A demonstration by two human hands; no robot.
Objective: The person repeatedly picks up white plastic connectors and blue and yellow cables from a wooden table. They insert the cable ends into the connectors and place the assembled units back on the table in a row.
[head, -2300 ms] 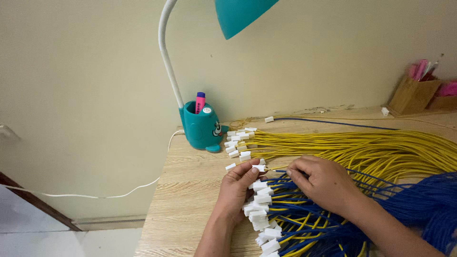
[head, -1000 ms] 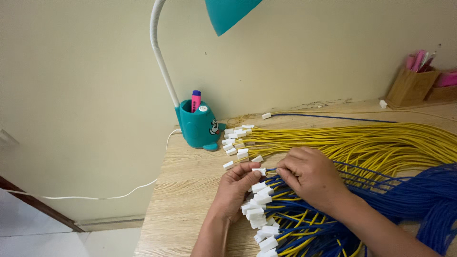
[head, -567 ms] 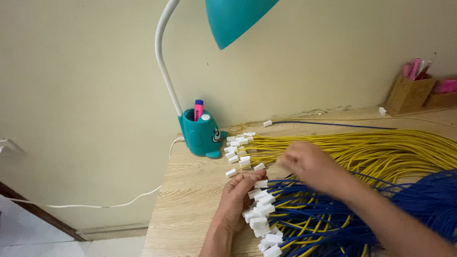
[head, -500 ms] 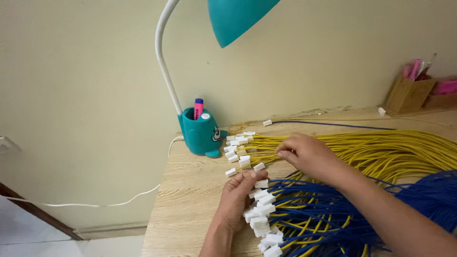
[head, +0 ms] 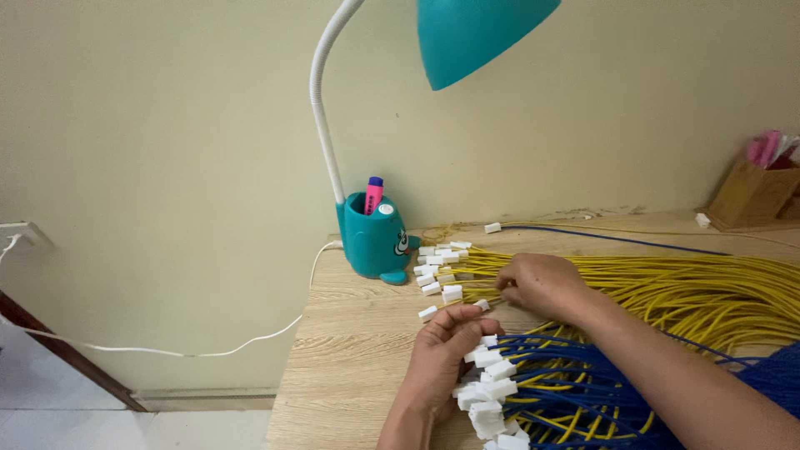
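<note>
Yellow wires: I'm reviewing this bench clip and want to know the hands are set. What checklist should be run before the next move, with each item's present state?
1. Right hand on the yellow wires: ok.
2. Left hand at the white connectors of the blue wires: ok.
3. One single wire pinched: cannot tell.
4. Yellow and blue bundles separate: not ok, they overlap.
5. Lamp base off the wires: ok.
</note>
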